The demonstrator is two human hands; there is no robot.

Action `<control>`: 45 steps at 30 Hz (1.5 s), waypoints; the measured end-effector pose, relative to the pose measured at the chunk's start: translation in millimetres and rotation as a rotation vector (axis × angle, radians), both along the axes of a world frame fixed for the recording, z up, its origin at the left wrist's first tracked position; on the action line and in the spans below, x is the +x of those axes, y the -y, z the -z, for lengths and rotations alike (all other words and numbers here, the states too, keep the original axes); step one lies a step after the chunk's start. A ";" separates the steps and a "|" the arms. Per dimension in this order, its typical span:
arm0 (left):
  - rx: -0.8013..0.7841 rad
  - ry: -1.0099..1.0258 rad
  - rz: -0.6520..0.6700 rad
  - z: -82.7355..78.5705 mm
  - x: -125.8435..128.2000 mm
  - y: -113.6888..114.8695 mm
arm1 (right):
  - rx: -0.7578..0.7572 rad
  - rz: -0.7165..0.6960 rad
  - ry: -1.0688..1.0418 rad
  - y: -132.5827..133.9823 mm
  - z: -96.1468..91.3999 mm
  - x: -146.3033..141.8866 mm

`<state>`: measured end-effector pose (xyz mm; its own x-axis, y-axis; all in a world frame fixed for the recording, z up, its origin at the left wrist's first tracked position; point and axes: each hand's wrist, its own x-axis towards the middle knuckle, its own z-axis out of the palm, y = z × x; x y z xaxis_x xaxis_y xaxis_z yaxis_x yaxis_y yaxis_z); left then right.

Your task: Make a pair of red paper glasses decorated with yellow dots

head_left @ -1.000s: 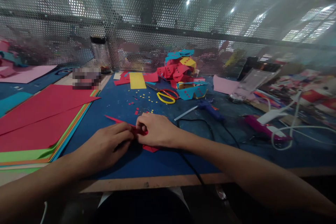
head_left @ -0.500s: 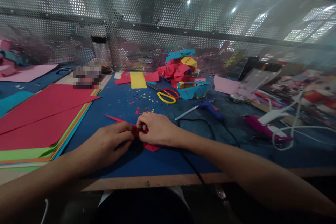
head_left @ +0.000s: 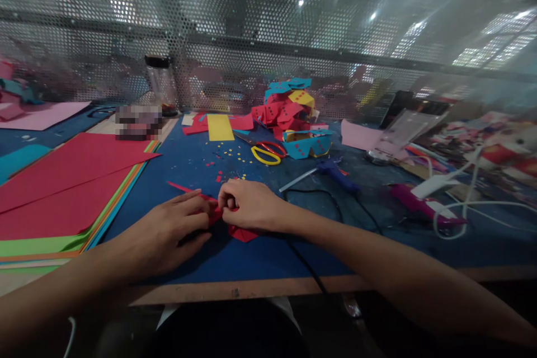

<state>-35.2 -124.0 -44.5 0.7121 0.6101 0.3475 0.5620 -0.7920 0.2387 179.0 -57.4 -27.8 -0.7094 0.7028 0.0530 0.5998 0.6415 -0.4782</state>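
Observation:
A piece of red paper (head_left: 244, 234) lies near the front of the blue work surface, with a narrow strip of it pointing away to the left. My left hand (head_left: 178, 225) rests on its left part, fingers bent and pressed against the paper. Closed in a pinch, my right hand (head_left: 247, 205) grips the paper's middle from the right. Much of the paper is hidden under both hands, so its full shape does not show. Small red and yellow paper bits (head_left: 229, 162) are scattered just beyond the hands.
Scissors (head_left: 267, 154) with red and yellow handles lie behind the hands. A blue glue gun (head_left: 338, 174) and its black cord are to the right. Stacked coloured paper (head_left: 75, 190) fills the left. Folded paper pieces (head_left: 289, 109) are piled before the perforated metal screen (head_left: 251, 17).
The fingers of my left hand have straightened and spread a little over the red paper. My right hand keeps its pinch in nearly the same place.

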 end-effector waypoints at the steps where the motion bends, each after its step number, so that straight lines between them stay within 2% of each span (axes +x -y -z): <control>1: -0.006 -0.003 -0.002 0.0 -0.1 0.4 | -0.004 0.001 -0.003 -0.2 0.2 0.0; 23: -0.031 0.006 0.000 -1.2 -0.3 1.9 | -0.044 0.016 -0.002 0.4 -1.8 -1.0; 39: -0.034 0.018 -0.002 -1.5 -0.2 0.6 | 0.001 0.013 0.008 0.4 1.3 -0.9; 45: -0.003 0.002 0.000 -4.2 0.8 1.5 | -0.055 0.003 0.010 -1.3 -0.2 -0.1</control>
